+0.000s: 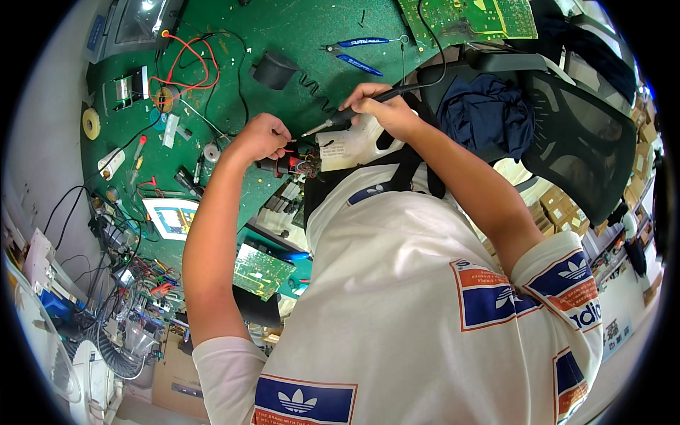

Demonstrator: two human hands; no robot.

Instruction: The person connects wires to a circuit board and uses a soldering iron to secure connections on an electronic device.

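Observation:
My right hand [382, 110] grips a soldering iron [342, 117] by its black handle, its bare metal tip pointing left toward my other hand. The fingers of my left hand [265, 138] are pinched together close to that tip; whatever small thing they hold is too small to make out. Below both hands lies a white plastic tool housing [343, 150] with a label, at the table's near edge. Out of its left end comes a bundle of thin coloured wires [306, 166], joined to a red and black part [282, 165].
On the green mat [212, 113] stand a black soldering iron holder [275, 69], blue-handled cutters [361, 42], solder spools [211, 151] and red test leads [188, 92]. A green circuit board [489, 21] lies at the far right. An office chair [581, 120] with dark cloth stands at right.

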